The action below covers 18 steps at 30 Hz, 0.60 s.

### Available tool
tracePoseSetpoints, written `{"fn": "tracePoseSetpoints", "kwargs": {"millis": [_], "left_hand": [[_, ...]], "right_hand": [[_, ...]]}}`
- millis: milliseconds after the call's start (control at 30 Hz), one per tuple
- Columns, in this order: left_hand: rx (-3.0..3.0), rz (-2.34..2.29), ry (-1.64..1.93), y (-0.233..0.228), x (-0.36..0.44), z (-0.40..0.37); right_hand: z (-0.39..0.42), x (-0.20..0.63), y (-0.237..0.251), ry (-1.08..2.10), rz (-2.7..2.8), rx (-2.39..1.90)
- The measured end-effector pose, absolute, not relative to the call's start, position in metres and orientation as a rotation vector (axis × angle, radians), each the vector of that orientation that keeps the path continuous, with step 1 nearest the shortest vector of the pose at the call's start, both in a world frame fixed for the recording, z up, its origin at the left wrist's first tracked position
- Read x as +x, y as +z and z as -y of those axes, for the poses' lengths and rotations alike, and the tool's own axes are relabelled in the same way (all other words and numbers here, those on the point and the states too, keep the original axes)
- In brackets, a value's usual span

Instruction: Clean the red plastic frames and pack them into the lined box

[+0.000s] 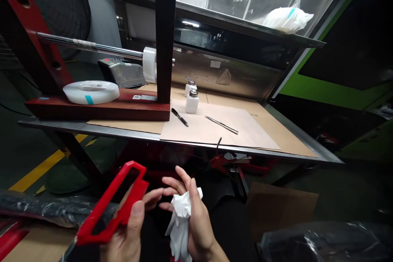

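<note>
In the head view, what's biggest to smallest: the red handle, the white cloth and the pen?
1. Red handle
2. White cloth
3. Pen
The first two are nearer the camera, so they look bigger.

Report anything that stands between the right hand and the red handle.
The fingers of the left hand, extending past the red handle toward the right hand; the white cloth the right hand holds also lies partly between.

Bright paper [250, 132] contrasts with dim, blurred outer edges, while glare marks the dark panel [242, 49].
</note>
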<state>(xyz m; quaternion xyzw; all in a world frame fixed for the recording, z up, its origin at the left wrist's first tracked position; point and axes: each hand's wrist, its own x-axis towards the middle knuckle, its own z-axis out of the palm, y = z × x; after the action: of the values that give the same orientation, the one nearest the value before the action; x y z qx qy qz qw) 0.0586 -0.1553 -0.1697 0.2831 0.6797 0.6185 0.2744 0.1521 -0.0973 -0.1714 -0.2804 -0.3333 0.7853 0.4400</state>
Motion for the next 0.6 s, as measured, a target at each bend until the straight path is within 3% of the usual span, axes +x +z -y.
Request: {"fn": "tracePoseSetpoints", "kwargs": {"millis": [167, 400, 600], "left_hand": [[0.936, -1.926, 1.590, -0.178, 0.077, 0.136], [0.961, -1.941, 1.550, -0.177, 0.064, 0.122], [0.990, -1.971, 1.493, -0.173, 0.053, 0.118]], "right_hand": [[0.100, 0.141, -0.178, 1.996, 0.748, -0.637], [0.091, 0.166, -0.193, 1.418, 1.502, -0.940], [0.084, 0.178, -0.204, 1.982, 1.121, -0.842]]}}
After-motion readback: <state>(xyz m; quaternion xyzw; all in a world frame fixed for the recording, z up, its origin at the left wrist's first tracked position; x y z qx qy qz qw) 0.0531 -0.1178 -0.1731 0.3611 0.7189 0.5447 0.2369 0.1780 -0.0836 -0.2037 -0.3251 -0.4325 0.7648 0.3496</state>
